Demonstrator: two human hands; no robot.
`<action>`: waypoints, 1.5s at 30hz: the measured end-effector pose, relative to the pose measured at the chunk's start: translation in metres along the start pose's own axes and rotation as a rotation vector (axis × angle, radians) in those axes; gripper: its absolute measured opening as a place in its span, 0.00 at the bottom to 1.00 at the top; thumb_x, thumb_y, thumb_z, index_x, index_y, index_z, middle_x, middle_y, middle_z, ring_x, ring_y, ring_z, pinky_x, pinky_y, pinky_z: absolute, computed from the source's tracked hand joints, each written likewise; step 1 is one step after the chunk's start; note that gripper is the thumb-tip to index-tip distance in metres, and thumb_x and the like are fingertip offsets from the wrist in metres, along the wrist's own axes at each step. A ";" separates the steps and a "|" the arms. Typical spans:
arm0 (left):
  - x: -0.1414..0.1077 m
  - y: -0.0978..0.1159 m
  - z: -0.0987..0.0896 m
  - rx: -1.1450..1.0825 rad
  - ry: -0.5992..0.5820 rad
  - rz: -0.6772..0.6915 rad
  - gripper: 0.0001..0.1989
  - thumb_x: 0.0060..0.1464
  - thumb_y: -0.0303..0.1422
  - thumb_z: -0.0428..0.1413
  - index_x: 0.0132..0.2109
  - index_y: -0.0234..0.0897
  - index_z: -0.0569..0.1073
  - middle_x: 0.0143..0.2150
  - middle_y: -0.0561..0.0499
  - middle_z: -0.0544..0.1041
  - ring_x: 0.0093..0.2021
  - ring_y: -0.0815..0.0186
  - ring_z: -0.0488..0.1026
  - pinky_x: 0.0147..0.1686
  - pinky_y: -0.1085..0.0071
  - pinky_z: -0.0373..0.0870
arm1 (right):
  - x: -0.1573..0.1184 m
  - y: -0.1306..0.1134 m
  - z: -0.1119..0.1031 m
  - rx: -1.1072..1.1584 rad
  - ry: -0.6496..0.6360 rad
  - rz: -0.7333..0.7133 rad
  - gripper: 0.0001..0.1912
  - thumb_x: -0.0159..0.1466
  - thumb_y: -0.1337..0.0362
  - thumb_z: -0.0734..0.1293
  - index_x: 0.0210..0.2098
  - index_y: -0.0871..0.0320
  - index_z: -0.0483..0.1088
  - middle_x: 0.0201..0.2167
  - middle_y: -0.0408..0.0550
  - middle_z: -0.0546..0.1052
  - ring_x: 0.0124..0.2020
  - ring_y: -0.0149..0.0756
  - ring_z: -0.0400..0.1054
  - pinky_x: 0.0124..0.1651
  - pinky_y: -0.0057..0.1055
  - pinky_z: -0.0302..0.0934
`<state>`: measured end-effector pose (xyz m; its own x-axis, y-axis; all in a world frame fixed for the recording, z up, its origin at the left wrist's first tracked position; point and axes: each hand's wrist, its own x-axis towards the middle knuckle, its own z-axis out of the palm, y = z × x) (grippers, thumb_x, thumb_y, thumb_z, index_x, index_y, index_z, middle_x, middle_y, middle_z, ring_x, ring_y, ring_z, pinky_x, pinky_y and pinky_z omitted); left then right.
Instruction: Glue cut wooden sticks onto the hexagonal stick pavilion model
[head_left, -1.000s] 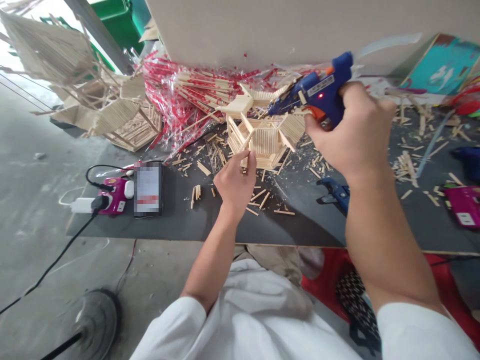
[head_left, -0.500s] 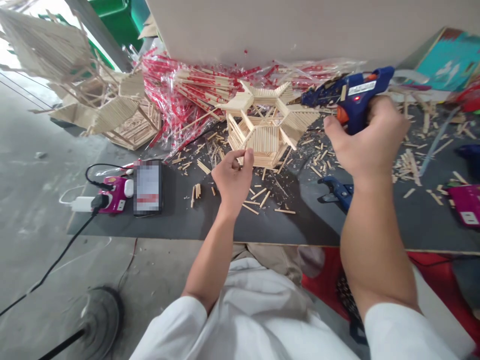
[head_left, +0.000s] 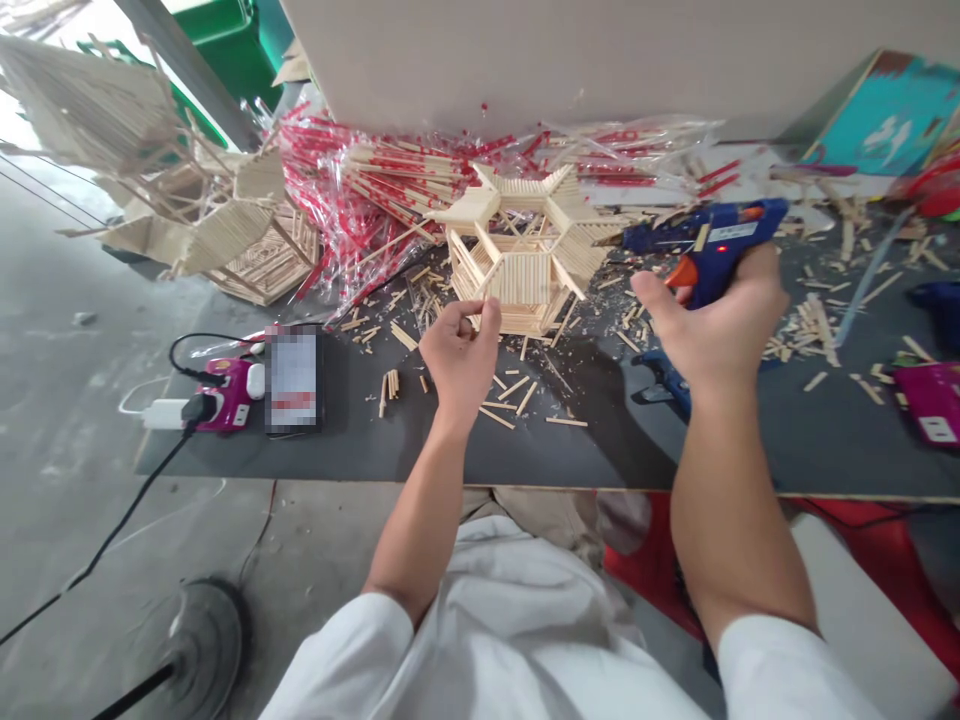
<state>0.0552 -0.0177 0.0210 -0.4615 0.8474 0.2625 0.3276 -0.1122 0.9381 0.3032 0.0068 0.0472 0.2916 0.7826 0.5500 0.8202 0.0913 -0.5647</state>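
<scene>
A pale wooden-stick model (head_left: pixel 525 278), with slatted panels over an openwork base, stands at the middle of the table. At its front left, my left hand (head_left: pixel 463 350) is closed in a pinch on its edge; the fingertips partly hide the spot. My right hand (head_left: pixel 724 325) grips the handle of a blue hot glue gun (head_left: pixel 739 232) with an orange trigger and a lit red light. Its nozzle points left, close to the model's right panel. Cut stick pieces (head_left: pixel 517 390) lie in front of the model.
Plastic-wrapped bundles of red-tipped sticks (head_left: pixel 390 170) lie behind. On the left are a larger stick model (head_left: pixel 217 235), a phone (head_left: pixel 294 380) and a pink power adapter (head_left: pixel 229 395) with cables. A blue-handled cutting tool (head_left: pixel 660 385) rests partly beneath my right arm. Scraps cover the dark table (head_left: pixel 360 450).
My right hand has moved down and slightly left with the glue gun, whose nozzle is now lower beside the right panel. My left hand keeps its pinch on the model.
</scene>
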 end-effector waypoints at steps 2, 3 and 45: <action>0.000 0.000 0.000 0.004 0.007 0.016 0.14 0.63 0.44 0.62 0.33 0.40 0.76 0.20 0.61 0.50 0.22 0.72 0.49 0.25 0.68 0.50 | -0.001 -0.014 -0.006 -0.031 -0.042 -0.057 0.26 0.56 0.44 0.73 0.46 0.53 0.69 0.29 0.53 0.79 0.28 0.49 0.73 0.41 0.46 0.68; 0.000 0.000 0.000 0.007 0.010 0.024 0.15 0.63 0.44 0.62 0.33 0.40 0.76 0.20 0.61 0.49 0.22 0.72 0.49 0.25 0.68 0.49 | 0.000 -0.022 -0.008 -0.061 -0.070 -0.099 0.24 0.58 0.46 0.73 0.47 0.53 0.70 0.29 0.52 0.78 0.29 0.49 0.74 0.41 0.46 0.69; -0.006 0.003 -0.002 0.102 -0.019 0.099 0.17 0.66 0.46 0.59 0.36 0.39 0.79 0.18 0.60 0.55 0.20 0.72 0.52 0.26 0.66 0.47 | -0.018 0.030 0.010 -0.197 0.021 0.192 0.23 0.58 0.44 0.71 0.42 0.52 0.64 0.36 0.55 0.80 0.38 0.55 0.77 0.47 0.50 0.69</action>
<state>0.0569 -0.0238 0.0225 -0.4071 0.8447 0.3476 0.4534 -0.1435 0.8797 0.3178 0.0014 0.0141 0.4593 0.7606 0.4587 0.8283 -0.1802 -0.5305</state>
